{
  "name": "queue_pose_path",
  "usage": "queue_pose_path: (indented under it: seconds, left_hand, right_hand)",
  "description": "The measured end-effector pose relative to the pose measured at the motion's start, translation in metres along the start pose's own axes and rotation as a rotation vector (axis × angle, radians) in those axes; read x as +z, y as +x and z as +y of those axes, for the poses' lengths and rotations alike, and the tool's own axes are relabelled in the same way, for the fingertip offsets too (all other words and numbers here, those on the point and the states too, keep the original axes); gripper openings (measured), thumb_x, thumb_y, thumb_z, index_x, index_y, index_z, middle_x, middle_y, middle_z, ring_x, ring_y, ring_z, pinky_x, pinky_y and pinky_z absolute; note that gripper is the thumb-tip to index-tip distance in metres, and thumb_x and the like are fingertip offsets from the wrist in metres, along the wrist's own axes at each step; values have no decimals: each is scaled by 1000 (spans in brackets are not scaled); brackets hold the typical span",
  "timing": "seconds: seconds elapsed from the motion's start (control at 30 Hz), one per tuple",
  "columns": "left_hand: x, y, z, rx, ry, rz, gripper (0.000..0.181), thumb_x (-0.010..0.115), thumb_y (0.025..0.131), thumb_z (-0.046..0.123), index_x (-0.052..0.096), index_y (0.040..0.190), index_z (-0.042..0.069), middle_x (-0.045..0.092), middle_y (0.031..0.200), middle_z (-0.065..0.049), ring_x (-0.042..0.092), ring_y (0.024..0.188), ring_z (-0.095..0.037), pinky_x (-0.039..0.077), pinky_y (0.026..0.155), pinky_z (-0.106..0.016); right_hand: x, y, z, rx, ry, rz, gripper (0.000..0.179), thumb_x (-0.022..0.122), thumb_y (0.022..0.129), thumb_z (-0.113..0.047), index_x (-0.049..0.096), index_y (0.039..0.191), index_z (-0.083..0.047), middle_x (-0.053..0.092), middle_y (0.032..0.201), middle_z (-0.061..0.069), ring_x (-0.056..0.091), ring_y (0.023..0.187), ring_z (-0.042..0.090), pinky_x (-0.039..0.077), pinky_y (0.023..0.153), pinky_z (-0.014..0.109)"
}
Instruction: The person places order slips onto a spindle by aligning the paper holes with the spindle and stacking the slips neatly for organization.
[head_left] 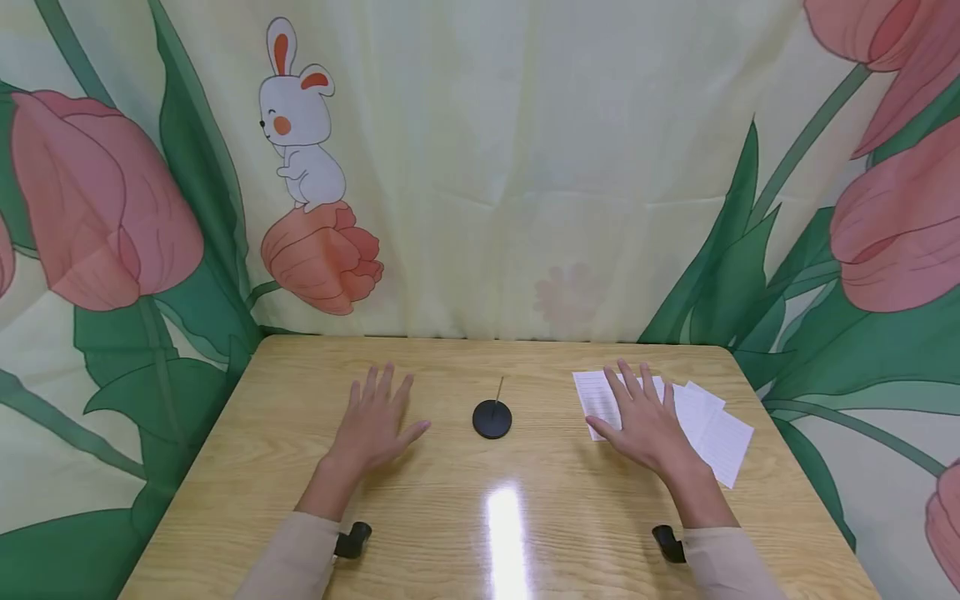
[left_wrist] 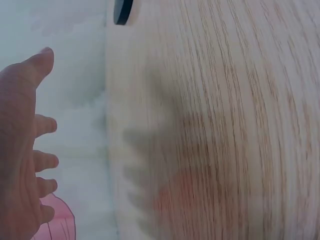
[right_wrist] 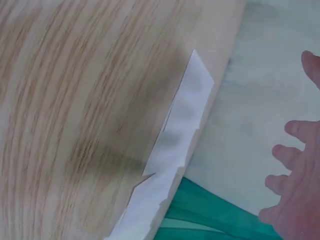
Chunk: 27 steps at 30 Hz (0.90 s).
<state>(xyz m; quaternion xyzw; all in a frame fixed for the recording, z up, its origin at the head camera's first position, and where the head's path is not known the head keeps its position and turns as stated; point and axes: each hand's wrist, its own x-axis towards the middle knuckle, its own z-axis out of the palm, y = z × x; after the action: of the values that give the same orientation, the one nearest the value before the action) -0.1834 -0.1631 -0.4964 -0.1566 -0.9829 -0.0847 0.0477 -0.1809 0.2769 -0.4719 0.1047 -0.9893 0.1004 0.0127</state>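
Note:
My left hand (head_left: 372,423) is held over the left part of the table, fingers spread and nothing in them. In the left wrist view that hand (left_wrist: 22,140) hovers above the wood and casts a shadow on it. My right hand (head_left: 641,421), also spread and holding nothing, is over the lined paper sheets (head_left: 723,446) at the right. The right wrist view shows the hand (right_wrist: 295,175) raised above the overlapping sheets (right_wrist: 172,145). Between the hands stands a round black base (head_left: 492,421) with a thin upright rod (head_left: 500,389).
The wooden table (head_left: 420,517) ends at the back against a curtain (head_left: 480,167) printed with tulips and a rabbit. A bright light reflection lies on the table's front middle. Black wrist devices (head_left: 352,540) show at both sleeves.

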Motion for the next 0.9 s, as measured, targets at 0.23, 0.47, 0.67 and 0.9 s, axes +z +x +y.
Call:
queue_pose_path:
  seconds: [0.23, 0.47, 0.67, 0.9]
  left_hand:
    - [4, 4, 6, 22, -11, -7, 84, 53, 98, 65, 36, 161, 12, 24, 167, -26, 18, 156, -49, 19, 120, -70]
    - [8, 8, 14, 30, -50, -30, 86, 49, 99, 67, 31, 163, 13, 21, 169, -26, 14, 157, -47, 17, 122, -68]
    - [9, 13, 24, 54, -67, -45, 85, 48, 100, 67, 30, 163, 13, 20, 169, -26, 15, 157, -47, 17, 122, -67]
    - [14, 23, 34, 81, -74, -50, 84, 48, 100, 66, 32, 163, 13, 23, 168, -25, 18, 156, -47, 19, 122, -66]
  right_hand:
    - [-1, -5, 16, 10, -2, 25, 92, 56, 97, -65, 29, 162, -6, 22, 168, 25, 13, 154, 53, 5, 114, 80]
    - [-2, -12, 35, 39, 6, 19, 93, 55, 97, -65, 29, 161, -3, 21, 167, 28, 14, 153, 55, 5, 113, 81]
    - [-2, -17, 51, 54, 7, 34, 92, 56, 98, -64, 30, 160, -2, 22, 166, 30, 16, 151, 57, 8, 110, 83]
    - [-3, -23, 68, 34, -31, 103, 85, 58, 98, -58, 37, 156, 1, 32, 159, 32, 26, 146, 57, 16, 109, 82]
